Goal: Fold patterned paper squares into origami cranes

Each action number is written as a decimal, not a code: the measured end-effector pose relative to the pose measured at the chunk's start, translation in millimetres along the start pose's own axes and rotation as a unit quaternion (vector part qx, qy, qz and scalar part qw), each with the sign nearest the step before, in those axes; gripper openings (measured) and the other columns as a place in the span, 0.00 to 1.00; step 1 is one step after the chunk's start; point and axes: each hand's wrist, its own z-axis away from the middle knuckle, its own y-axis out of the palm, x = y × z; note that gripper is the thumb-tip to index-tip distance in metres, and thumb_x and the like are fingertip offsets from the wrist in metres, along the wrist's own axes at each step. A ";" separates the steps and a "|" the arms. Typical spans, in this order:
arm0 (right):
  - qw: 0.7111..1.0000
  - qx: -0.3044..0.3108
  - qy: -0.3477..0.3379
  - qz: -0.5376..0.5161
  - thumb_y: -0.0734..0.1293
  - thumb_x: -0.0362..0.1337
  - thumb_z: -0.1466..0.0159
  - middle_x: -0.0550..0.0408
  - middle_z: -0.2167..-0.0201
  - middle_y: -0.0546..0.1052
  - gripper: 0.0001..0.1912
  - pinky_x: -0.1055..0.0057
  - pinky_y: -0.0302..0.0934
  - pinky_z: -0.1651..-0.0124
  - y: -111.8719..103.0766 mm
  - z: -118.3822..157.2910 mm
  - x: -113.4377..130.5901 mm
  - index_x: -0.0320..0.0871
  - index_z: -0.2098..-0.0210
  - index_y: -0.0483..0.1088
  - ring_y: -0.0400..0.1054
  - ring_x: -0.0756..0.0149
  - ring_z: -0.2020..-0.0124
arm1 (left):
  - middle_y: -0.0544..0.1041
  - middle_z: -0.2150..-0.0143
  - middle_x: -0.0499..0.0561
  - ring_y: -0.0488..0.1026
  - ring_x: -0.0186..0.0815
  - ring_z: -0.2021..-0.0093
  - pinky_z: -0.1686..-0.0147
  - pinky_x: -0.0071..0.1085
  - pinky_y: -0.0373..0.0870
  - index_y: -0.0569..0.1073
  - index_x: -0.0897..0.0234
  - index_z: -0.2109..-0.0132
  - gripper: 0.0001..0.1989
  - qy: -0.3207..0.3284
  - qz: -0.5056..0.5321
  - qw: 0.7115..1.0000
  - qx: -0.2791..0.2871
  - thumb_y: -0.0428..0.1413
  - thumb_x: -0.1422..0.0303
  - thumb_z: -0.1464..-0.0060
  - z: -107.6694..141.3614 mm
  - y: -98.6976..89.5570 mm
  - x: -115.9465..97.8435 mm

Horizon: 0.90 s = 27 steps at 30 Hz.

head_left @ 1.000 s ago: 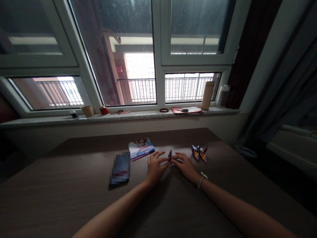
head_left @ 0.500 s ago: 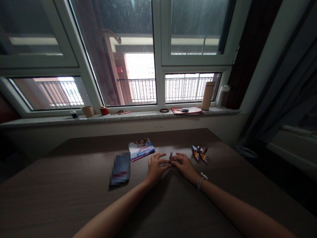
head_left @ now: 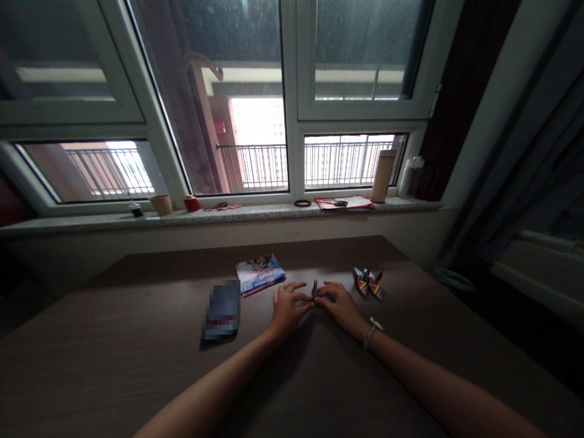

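Between my fingertips stands a small folded piece of paper (head_left: 314, 289), seen almost edge-on just above the table. My left hand (head_left: 291, 304) pinches it from the left with thumb and index finger, the other fingers stretched out. From the right, my right hand (head_left: 338, 304) grips the same paper at its lower part; a light bracelet circles that wrist. To the right of my right hand lie folded paper figures (head_left: 367, 283) with a colourful print. Colourful printed leaflets (head_left: 260, 274) rest beyond my left hand.
A dark, pixelated flat object (head_left: 222, 313) lies left of my left hand on the brown table (head_left: 114, 340). Along the windowsill (head_left: 264, 213) stand a tan cylindrical flask (head_left: 383, 176), a paper cup (head_left: 161, 205), a red spool-like item (head_left: 191, 203) and scissors (head_left: 340, 203) on red-edged papers.
Almost nothing differs. Both hands keep the folded paper at the same spot, with at most a tiny shift of the right fingers.
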 end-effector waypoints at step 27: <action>0.999 0.009 -0.036 0.039 0.66 0.33 0.40 0.52 0.58 0.77 0.05 0.61 0.54 0.43 3.9 -2.0 -9.8 0.45 0.67 0.75 0.65 0.58 0.50 | 0.76 0.45 0.47 0.67 0.43 0.42 0.38 0.45 0.55 0.80 0.56 0.67 0.04 -0.023 0.026 0.999 0.005 0.63 0.71 0.52 -6.1 1.3 8.3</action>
